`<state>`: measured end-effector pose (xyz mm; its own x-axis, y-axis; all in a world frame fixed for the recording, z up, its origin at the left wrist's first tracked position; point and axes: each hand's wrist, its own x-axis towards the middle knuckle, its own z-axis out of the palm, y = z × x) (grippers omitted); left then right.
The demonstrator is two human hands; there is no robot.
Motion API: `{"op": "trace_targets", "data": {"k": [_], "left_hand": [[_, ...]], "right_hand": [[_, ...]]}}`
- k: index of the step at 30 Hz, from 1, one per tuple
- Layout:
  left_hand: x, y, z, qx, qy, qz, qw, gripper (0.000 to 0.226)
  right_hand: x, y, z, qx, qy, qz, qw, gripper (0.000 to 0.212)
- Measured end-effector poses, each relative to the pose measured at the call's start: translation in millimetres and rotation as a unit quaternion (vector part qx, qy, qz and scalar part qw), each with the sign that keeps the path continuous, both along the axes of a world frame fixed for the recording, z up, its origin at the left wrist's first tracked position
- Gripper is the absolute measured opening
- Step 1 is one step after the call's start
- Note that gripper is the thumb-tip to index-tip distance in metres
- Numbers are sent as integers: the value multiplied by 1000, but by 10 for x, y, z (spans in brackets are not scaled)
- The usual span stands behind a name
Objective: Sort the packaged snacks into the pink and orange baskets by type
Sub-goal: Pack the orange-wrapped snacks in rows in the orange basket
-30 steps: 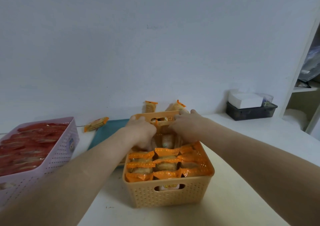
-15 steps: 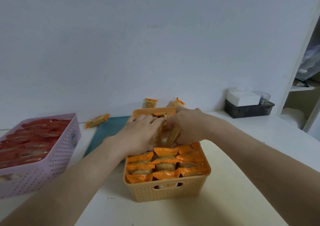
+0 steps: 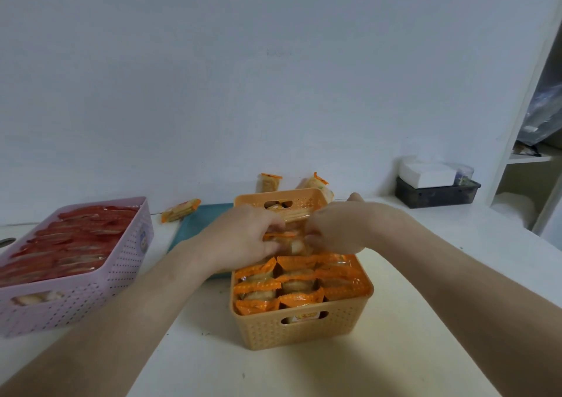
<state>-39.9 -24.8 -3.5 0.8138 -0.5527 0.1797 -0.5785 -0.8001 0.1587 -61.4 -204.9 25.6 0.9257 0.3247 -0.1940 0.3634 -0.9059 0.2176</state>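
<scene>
The orange basket stands in the middle of the white table, packed with several orange-wrapped snacks standing in rows. My left hand and my right hand are both over the basket's far half, fingers curled round orange-wrapped packets there. The pink basket at the left holds several red-wrapped snacks. Three loose orange-wrapped snacks lie behind: one at the left, one upright by the wall, one behind the basket's far rim.
A teal board lies between the two baskets, partly under my left arm. A dark tray with a white box sits at the back right. A white shelf unit stands at the right edge.
Both hands have drawn a little nearer along the basket and closed in on the packets at its far half. The view has shifted slightly.
</scene>
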Motion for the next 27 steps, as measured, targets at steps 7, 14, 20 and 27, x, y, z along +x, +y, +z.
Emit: {"op": "trace_targets", "data": {"k": [7,14,20,27], "left_hand": [[44,-206,-94,-3,94,-31,995,27],[94,-94,148,-86,274,-39,957,37],[205,-14,114,306,-114,93,940,31],[235,-243,60,437,-13,80,896,32]], "right_hand": [[65,-31,-128,177,-31,-45,983,29],[205,-4,-79,181,-1,-41,983,31],[383,114,-127,205,12,1,979,37],[574,221,-122,200,133,-12,971,34]]}}
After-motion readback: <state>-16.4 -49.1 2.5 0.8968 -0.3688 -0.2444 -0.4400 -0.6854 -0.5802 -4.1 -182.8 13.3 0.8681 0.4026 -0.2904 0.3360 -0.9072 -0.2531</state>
